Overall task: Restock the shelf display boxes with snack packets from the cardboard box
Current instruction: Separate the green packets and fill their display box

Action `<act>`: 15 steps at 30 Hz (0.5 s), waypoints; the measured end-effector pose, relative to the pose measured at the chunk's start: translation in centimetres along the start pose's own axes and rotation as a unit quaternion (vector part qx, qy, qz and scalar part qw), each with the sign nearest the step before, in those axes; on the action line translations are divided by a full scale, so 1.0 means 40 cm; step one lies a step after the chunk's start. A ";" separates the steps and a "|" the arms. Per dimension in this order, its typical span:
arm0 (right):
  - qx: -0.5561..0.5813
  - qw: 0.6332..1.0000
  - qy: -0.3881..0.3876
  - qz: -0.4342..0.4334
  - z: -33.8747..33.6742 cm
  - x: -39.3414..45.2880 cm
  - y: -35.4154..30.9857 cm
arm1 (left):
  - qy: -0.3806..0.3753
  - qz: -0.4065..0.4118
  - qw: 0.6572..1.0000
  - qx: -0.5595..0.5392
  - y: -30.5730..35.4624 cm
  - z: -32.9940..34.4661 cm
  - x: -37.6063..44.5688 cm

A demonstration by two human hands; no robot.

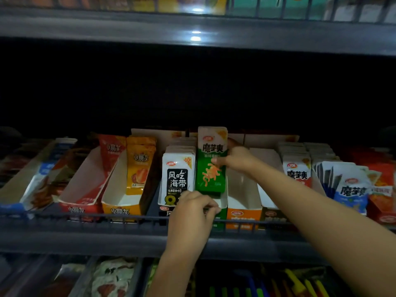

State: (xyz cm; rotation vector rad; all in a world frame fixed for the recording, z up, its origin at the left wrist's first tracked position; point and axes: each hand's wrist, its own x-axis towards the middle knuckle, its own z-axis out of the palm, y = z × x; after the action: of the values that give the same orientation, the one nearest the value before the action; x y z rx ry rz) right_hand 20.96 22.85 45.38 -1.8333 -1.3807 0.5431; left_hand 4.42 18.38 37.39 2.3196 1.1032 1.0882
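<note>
Head view: right hand (236, 158) pinches green packet (211, 166) (upright), left hand (194, 207) curled

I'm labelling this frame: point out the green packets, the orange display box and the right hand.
green packets (211, 176), head view, front face.
orange display box (243, 215), head view, front panel.
right hand (237, 160), head view, back of hand.

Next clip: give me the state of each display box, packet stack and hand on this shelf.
Green packets: upright, gripped by right hand.
Green box: front edge held by left hand.
Orange box: looks empty.
Black-and-white packets: upright, full row.
Red box: nearly empty.
Yellow box: front half bare.
</note>
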 end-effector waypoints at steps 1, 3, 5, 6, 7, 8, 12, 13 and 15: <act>-0.014 1.000 0.002 -0.001 0.009 -0.001 0.008 | 0.005 0.002 1.000 -0.001 -0.003 0.003 0.000; -0.040 0.999 0.028 -0.021 0.025 0.000 0.023 | 0.015 0.005 1.000 0.000 -0.004 0.008 0.000; -0.057 0.995 0.062 -0.054 0.032 0.006 0.036 | 0.018 0.008 1.000 0.003 -0.004 0.010 -0.001; -0.060 0.993 0.076 -0.067 0.031 0.009 0.040 | 0.021 0.010 1.000 0.003 -0.004 0.011 -0.002; -0.065 0.991 0.089 -0.077 0.027 0.016 0.046 | 0.024 0.012 1.000 0.003 -0.004 0.012 -0.002; -0.079 0.988 0.101 -0.090 0.023 0.023 0.051 | 0.027 0.013 1.000 0.003 -0.004 0.013 -0.002; -0.170 0.970 0.127 -0.119 0.020 0.053 0.057 | 0.032 0.015 0.999 0.002 -0.005 0.015 -0.001; -0.183 0.966 0.133 -0.122 0.019 0.060 0.055 | 0.035 0.015 0.999 0.002 -0.005 0.016 -0.001; -0.210 0.959 0.143 -0.130 0.017 0.072 0.052 | 0.041 0.016 0.999 0.001 -0.006 0.019 0.000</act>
State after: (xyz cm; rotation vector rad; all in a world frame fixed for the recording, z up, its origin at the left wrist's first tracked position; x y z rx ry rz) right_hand 22.68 25.51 43.66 -1.9164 -1.5827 -0.1615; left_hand 4.88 18.54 36.78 2.3213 1.1008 1.2040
